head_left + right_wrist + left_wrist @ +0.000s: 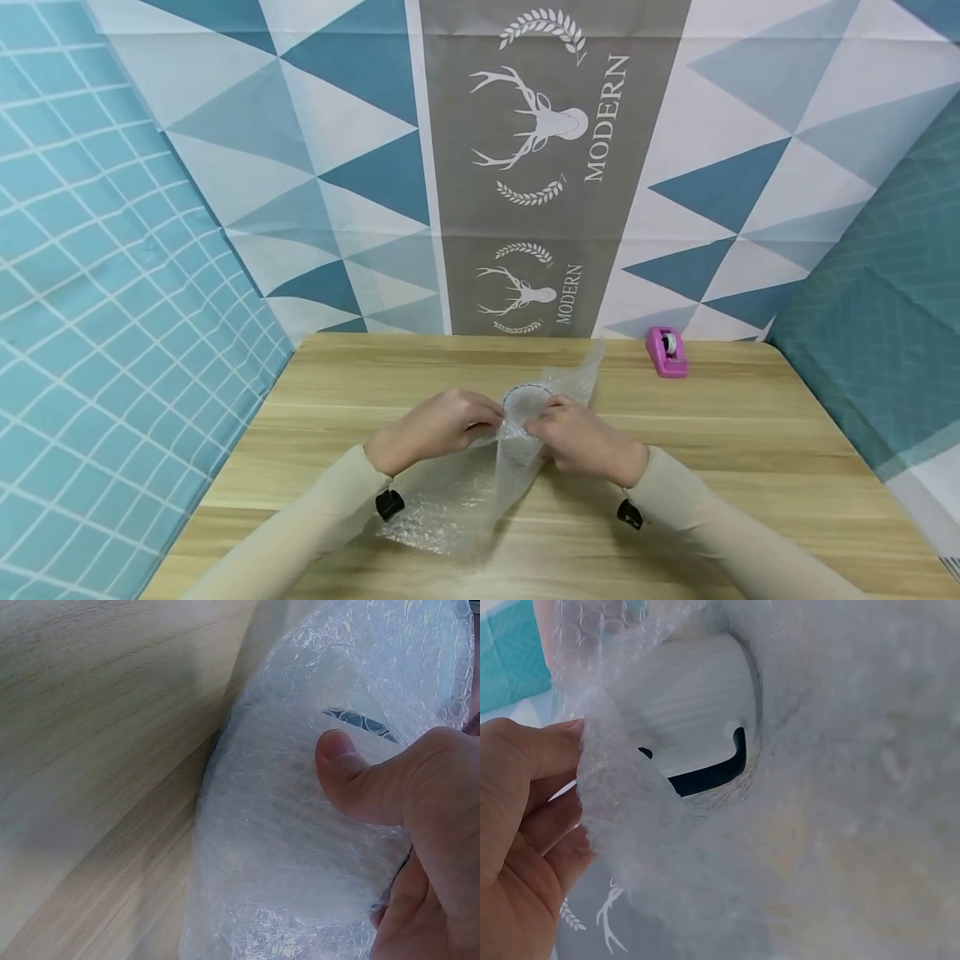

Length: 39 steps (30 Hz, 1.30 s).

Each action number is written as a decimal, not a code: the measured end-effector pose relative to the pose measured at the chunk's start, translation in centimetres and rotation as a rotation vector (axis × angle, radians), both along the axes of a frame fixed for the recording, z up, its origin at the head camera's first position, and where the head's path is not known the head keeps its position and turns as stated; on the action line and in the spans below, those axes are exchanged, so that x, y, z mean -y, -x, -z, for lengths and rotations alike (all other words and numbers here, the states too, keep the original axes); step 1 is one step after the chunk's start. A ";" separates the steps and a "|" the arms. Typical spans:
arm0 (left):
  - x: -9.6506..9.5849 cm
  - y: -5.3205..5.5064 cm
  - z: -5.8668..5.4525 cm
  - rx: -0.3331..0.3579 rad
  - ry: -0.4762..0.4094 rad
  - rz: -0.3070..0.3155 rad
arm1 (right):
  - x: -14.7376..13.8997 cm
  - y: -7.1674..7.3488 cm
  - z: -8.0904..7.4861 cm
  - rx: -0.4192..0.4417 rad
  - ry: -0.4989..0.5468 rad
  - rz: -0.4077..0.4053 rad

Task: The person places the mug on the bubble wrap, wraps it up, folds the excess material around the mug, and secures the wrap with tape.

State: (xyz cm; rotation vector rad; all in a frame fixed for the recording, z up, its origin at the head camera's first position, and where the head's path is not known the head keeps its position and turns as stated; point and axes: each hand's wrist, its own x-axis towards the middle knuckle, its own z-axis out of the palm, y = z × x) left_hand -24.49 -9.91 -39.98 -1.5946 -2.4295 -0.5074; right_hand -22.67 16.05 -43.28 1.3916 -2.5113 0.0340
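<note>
A white ribbed mug (694, 697) with a dark handle (709, 776) shows through an opening in a sheet of bubble wrap (450, 508). My left hand (442, 425) pinches an edge of the wrap beside the mug. On the other side my right hand (588, 437) grips the mug through the wrap. Its thumb (341, 761) lies over the wrapped wall, with the other fingers curled at the dark rim. Seen from the head, the mug's round rim lies between both hands, and the loose sheet trails toward the front left.
A pink tape dispenser (667, 354) stands at the back right of the wooden table (735, 475). Behind the table hangs a patterned cloth (360, 150) with triangles and deer heads. Blue checked cloth (112, 275) borders the left side, green cloth (885, 317) the right.
</note>
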 end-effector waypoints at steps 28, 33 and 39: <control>5.0 -3.8 1.7 -0.212 -0.025 0.066 | -0.1 0.1 0.1 0.014 0.000 -0.003; 6.1 -4.4 2.0 -0.202 -0.032 0.058 | 0.0 0.2 0.3 0.020 -0.005 -0.007; 7.2 -4.5 2.2 -0.225 -0.068 0.077 | 0.0 0.2 0.4 0.033 -0.006 0.004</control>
